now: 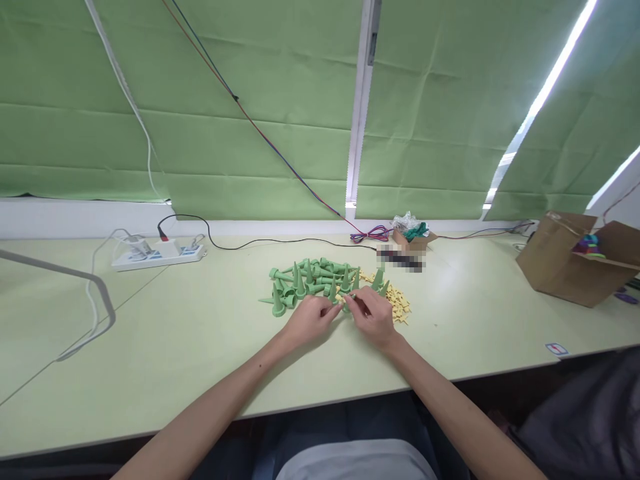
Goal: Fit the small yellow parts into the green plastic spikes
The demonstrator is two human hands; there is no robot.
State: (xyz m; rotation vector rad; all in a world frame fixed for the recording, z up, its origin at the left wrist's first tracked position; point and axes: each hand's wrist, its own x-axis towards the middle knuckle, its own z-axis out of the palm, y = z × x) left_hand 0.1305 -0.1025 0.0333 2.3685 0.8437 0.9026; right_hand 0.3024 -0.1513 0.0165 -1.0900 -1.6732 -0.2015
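Just beyond the left hand [311,317], see green cones [279,303] in a loose heap: matte, plastic-looking, tapering from a wide collar to a sharp spike, some upright, others toppled across one another. Just right of the right hand [373,315], see small yellow pieces [400,307], flat and pronged, scattered thickly. Near each other at the heap's near edge, both sets of fingertips drawn narrow; cannot tell what, if anything, is gripped there. Beneath both hands, a pale, smooth table [200,347], seamed well left of the left hand. Beyond both, green blinds [260,153] with bright gaps. Count one power strip [157,253] far left of the left hand; past the right hand, one small carton [419,245], one wire coil [370,235] and, farther right, one large cardboard box [555,257]. Count at least six cones upright; too tangled to number the rest, likewise the yellow pieces.
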